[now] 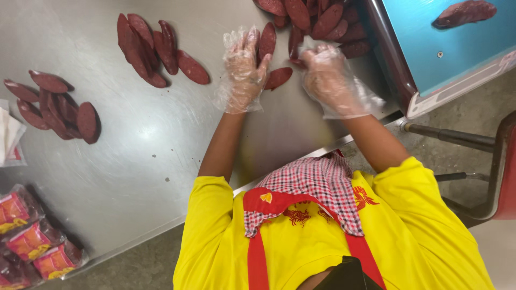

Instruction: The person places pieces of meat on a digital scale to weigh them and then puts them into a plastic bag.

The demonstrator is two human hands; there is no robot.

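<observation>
Sausage slices (278, 78) are lying all over the steel table (161, 161), dark red ovals. One is sitting right between the two gloved hands, with the big heap (317, 21) at twelve o'clock of them.

Sweeping from the left: a loose cluster (54, 104) is sitting at nine o'clock, well apart. A second fan of slices (153, 51) is lying nearer, at about ten o'clock.

The left hand (242, 70) is resting flat, fingers stretched and slightly spread. Its thumb is pointing at the lone slice, just beside it and gripping nothing.

The right hand (330, 80) is curling into the heap's near edge. I cannot tell whether those fingers are pinching a slice; glove film and motion blur are hiding the tips.

I'm judging these pieces light, thin and bendy, likely greasy, so loose plastic gloves may be slipping on them. Pinching across the narrow middle, thumb on top, looks safest.

At two o'clock one more slice (465, 13) is lying on a blue tray (424, 59), which the frame is cutting off. The heap's far side is cropped too, so its count is staying unknown.
</observation>
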